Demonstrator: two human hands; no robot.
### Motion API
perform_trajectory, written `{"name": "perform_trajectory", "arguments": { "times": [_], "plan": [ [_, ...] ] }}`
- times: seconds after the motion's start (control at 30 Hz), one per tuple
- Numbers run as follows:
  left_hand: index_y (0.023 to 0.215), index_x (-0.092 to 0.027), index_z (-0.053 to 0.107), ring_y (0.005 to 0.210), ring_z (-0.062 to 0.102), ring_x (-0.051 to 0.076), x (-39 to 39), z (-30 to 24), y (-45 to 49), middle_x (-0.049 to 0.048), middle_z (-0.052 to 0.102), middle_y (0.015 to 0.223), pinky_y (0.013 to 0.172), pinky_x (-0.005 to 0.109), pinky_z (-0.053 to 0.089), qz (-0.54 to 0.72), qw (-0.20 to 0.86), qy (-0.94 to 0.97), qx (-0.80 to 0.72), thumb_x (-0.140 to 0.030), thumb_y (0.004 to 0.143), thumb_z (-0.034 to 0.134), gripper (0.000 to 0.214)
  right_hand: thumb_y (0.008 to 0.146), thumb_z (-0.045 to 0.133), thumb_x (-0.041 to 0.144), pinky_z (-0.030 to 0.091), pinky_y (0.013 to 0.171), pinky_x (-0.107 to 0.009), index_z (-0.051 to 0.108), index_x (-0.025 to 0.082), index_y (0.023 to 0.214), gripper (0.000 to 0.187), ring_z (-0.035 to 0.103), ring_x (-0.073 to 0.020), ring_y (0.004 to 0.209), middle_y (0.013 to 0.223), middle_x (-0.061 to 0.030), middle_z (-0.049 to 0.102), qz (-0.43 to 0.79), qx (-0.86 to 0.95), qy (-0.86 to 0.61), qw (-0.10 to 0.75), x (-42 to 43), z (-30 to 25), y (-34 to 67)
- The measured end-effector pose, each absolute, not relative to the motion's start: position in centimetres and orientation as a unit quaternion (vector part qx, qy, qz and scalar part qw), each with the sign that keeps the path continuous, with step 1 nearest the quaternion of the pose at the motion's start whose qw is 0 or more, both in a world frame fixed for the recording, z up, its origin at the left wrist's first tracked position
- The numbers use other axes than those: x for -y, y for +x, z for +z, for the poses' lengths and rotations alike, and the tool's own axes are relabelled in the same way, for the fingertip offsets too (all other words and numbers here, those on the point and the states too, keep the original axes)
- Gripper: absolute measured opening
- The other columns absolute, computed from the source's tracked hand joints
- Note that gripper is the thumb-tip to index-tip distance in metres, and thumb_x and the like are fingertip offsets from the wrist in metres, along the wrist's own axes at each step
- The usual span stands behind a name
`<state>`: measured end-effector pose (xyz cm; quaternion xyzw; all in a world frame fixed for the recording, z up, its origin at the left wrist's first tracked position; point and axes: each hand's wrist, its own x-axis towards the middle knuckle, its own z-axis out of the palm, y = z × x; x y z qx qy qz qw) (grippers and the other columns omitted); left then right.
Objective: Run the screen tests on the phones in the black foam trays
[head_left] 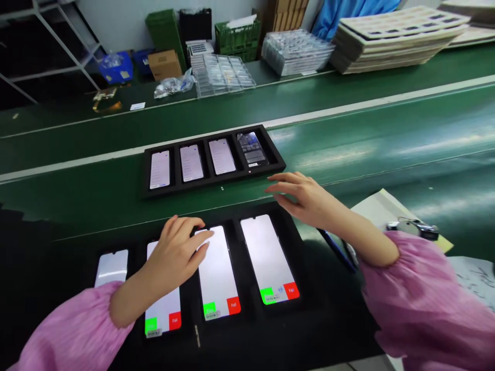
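My left hand (178, 252) hovers over the top of a phone (219, 278), its fingers curved and apart with nothing held. Whether its fingertips touch the screen I cannot tell. That phone lies in a near black tray (235, 242); white fills its screen, with green and red "Fail" boxes at the bottom. To its right, a similar phone (268, 257) shows the same boxes. My left hand and forearm partly cover another phone (170, 306) and a leftmost phone (112, 264). My right hand (303, 198), open and empty, is in the air beside the far black tray's (212, 184) right front corner.
Several phones lie in the far tray, the rightmost phone (252, 148) with a darker screen. A wristwatch (413, 226) and papers (377, 206) lie at right. Clear plastic trays (226, 74) and stacked pale trays (398, 41) stand behind the green bench (348, 123).
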<state>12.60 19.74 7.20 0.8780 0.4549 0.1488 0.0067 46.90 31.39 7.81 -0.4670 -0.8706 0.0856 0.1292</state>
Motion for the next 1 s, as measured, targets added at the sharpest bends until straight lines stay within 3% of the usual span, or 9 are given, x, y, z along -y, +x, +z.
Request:
{"name": "perform_trajectory", "arguments": {
  "times": [0.17,0.27,0.33,0.57,0.77,1.0],
  "plan": [
    [0.112,-0.024,0.078,0.113,0.063,0.028,-22.9,7.2,18.8,0.011,0.068,0.119,0.111,0.065,0.047,0.145,0.009,0.882,-0.448,-0.022,0.105,0.051,0.028,0.103,0.041,0.023,0.052,0.098,-0.065,0.07,0.027,0.138,0.045,0.053,-0.0412,0.133,0.152,-0.0161,0.057,0.041,0.805,-0.582,0.108,-38.5,5.5,46.4],
    [0.103,-0.022,0.079,0.118,0.062,0.031,-23.4,6.8,21.4,0.0126,0.067,0.124,0.115,0.071,0.043,0.119,-0.009,0.869,-0.481,-0.029,0.103,0.057,0.023,0.104,0.058,0.032,0.051,0.108,-0.062,0.066,0.025,0.139,0.037,0.053,-0.0353,0.137,0.153,-0.0135,0.054,0.041,0.793,-0.603,0.082,-42.0,4.4,45.6],
    [0.102,-0.02,0.079,0.121,0.06,0.033,-23.2,6.6,22.5,0.0137,0.067,0.128,0.118,0.074,0.039,0.107,-0.011,0.859,-0.5,-0.03,0.102,0.061,0.021,0.102,0.066,0.039,0.05,0.112,-0.058,0.062,0.023,0.14,0.042,0.054,-0.031,0.137,0.152,-0.0119,0.054,0.038,0.793,-0.604,0.076,-42.9,4.1,45.2],
    [0.105,-0.019,0.076,0.124,0.059,0.032,-23.0,6.4,23.7,0.0108,0.067,0.122,0.122,0.076,0.036,0.075,0.087,0.817,-0.565,-0.021,0.097,0.061,0.017,0.102,0.067,0.041,0.051,0.112,-0.057,0.061,0.022,0.141,0.044,0.055,-0.0307,0.136,0.152,-0.0122,0.054,0.015,0.788,-0.611,0.072,-44.4,3.9,45.9],
    [0.112,-0.025,0.078,0.133,0.056,0.037,-22.7,6.8,23.1,0.0124,0.064,0.142,0.118,0.086,0.032,0.06,0.022,0.846,-0.529,-0.022,0.096,0.066,0.02,0.102,0.067,0.043,0.055,0.108,-0.053,0.062,0.021,0.139,0.043,0.06,-0.0281,0.129,0.147,-0.0123,0.058,0.004,0.777,-0.625,0.077,-49.0,3.9,44.9],
    [0.091,-0.021,0.075,0.126,0.061,0.034,-23.4,6.1,23.3,0.0093,0.071,0.124,0.116,0.085,0.037,0.11,0.008,0.847,-0.52,-0.012,0.094,0.063,0.016,0.102,0.067,0.043,0.056,0.105,-0.052,0.062,0.02,0.138,0.044,0.062,-0.0272,0.125,0.143,-0.0121,0.06,-0.018,0.783,-0.616,0.083,-52.4,3.8,44.3]
  ]
}}
